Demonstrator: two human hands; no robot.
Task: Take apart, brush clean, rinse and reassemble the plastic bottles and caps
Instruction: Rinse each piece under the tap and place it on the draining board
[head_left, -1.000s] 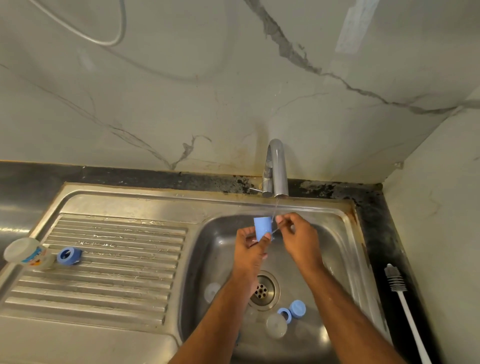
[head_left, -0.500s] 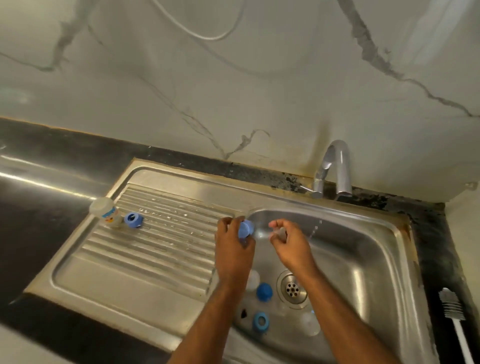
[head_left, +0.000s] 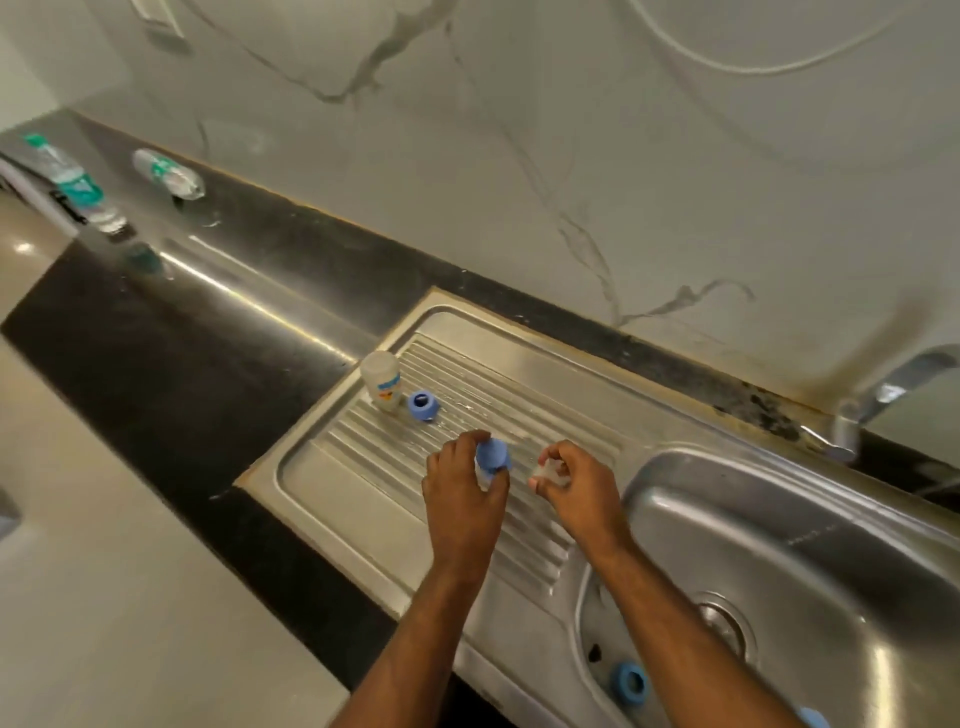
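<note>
My left hand (head_left: 460, 480) grips a small blue cap (head_left: 492, 453) over the ribbed drainboard (head_left: 363, 483). Just to its right, my right hand (head_left: 574, 480) pinches a small clear plastic piece (head_left: 545, 470). Farther back on the drainboard a small white bottle (head_left: 383, 379) stands upside down, with a blue ring cap (head_left: 423, 405) lying next to it. In the sink basin (head_left: 810, 551) lies another blue ring (head_left: 630, 682), and a blue piece (head_left: 813, 717) shows at the bottom edge.
The tap (head_left: 883, 395) stands at the right behind the basin, whose drain (head_left: 724, 623) is partly hidden by my right arm. Two clear water bottles (head_left: 70, 179) (head_left: 167, 174) sit far left on the black counter (head_left: 171, 332). A marble wall rises behind.
Both hands have left the tap and moved left from the basin to over the drainboard, carrying the blue cap and the clear piece. The view has swung left.
</note>
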